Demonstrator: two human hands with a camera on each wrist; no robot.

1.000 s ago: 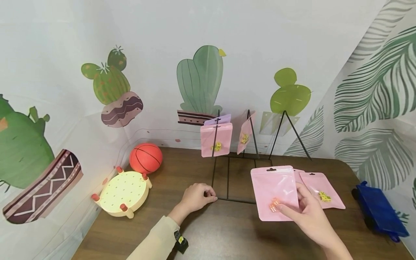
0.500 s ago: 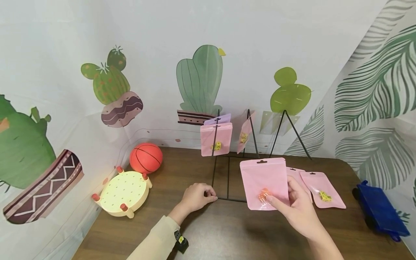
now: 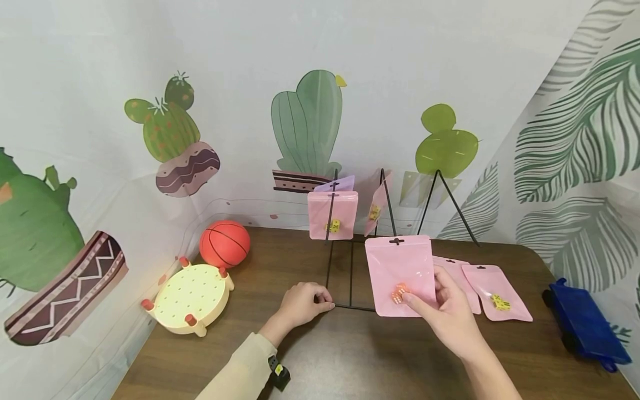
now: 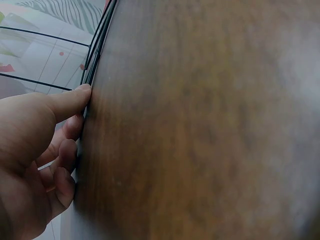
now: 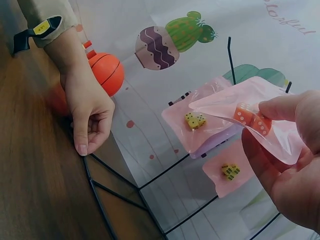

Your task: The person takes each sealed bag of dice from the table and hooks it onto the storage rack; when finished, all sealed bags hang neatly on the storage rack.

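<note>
In the head view my right hand (image 3: pixel 452 322) pinches a pink zip bag (image 3: pixel 385 264) by its right side, thumb in front. Orange dice (image 3: pixel 399 293) show inside it near the thumb. My left hand (image 3: pixel 299 303) grips the front left corner of a black wire rack (image 3: pixel 351 278) lying on the table; the left wrist view shows the thumb on the wire. On the rack's left hook hang a pink bag (image 3: pixel 345 206) with yellow dice and a purple bag (image 3: pixel 346 182) behind it. Another pink bag (image 3: pixel 376 197) hangs on the middle hook. The right hook carries none.
Two pink bags lie on the table (image 3: pixel 345 361) to the right: one with yellow dice (image 3: pixel 500 303), one partly hidden (image 3: pixel 462 275). A blue cart-like toy (image 3: pixel 587 322) stands far right. Left are a red basketball (image 3: pixel 225 243) and a round cream pegged stand (image 3: pixel 190 297).
My right hand has carried the pink bag with orange dice leftward and away from me, toward the rack's hooks. The left hand has stayed on the rack's corner.
</note>
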